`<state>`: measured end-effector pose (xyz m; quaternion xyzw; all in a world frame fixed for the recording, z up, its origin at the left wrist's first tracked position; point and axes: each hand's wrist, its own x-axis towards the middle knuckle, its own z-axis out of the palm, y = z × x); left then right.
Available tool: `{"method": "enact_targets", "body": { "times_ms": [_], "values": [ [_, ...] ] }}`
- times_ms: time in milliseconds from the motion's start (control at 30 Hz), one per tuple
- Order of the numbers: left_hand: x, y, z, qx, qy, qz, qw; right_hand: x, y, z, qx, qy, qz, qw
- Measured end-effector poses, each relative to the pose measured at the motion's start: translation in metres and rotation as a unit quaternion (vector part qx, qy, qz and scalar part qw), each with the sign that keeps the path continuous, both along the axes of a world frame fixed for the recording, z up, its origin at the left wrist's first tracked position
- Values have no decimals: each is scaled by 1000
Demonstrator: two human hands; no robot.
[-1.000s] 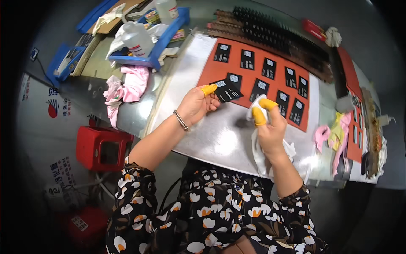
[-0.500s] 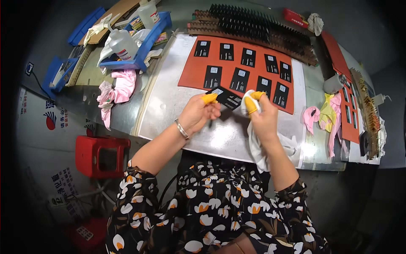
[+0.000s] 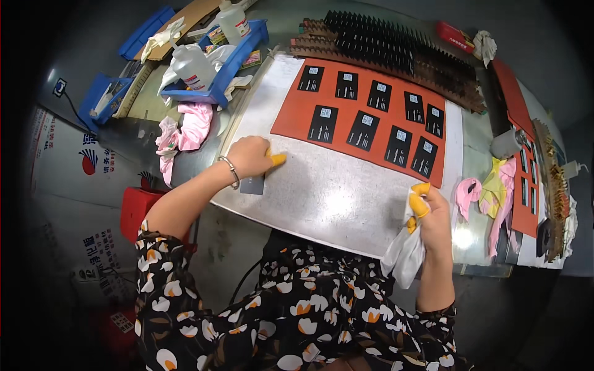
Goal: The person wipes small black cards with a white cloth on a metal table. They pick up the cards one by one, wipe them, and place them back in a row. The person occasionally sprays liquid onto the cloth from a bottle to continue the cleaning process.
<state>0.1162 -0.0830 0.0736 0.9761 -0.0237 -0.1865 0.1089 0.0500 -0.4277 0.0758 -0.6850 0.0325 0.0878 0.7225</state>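
Observation:
My left hand (image 3: 250, 157) rests low over the left part of the white work board (image 3: 309, 213), with yellow covers on its fingertips. One covered finger points right; the other fingers are mostly hidden. A dark grey card (image 3: 252, 185) lies partly under this hand near the board's front left edge. Over the board's right part, my right hand (image 3: 433, 216), also with yellow finger covers, grips a white cloth (image 3: 405, 255) that hangs down. Beyond my hands, several black cards (image 3: 363, 130) with pale square patches lie in two rows on an orange mat (image 3: 291, 117).
A toothed brown rack (image 3: 427, 77) holding black cards stands behind the mat. At the left is a blue tray (image 3: 213, 94) with squeeze bottles, and a pink cloth (image 3: 195, 127). Pink and yellow cloths (image 3: 494, 191) and a grey cup (image 3: 507, 143) are at the right.
The black card held up between both hands is no longer there. My left hand has gone left and down to the board; my right hand has moved right and nearer with the cloth.

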Motion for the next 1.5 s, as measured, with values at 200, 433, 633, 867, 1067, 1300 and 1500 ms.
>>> {"method": "enact_targets", "body": {
  "times_ms": [200,433,633,867,1067,1300,1500],
  "values": [
    [49,-24,-11,-542,53,245,802,69,72,-14,166,8,142,976],
    [55,-32,-18,-618,115,297,719,112,132,-38,184,-23,101,978],
    [76,-41,-38,-331,-74,79,937,104,133,-30,198,10,55,979],
    [24,-63,-7,-742,178,263,591,37,76,-15,-115,-367,-78,920],
    [-24,-111,-16,-768,155,232,576,8,90,-29,-327,-504,-36,799],
    [-42,-100,7,-696,137,200,676,-5,66,-14,-226,-327,-127,909],
    [-60,-51,4,-250,-131,-8,959,-22,15,13,145,8,35,989]
  ]
}}
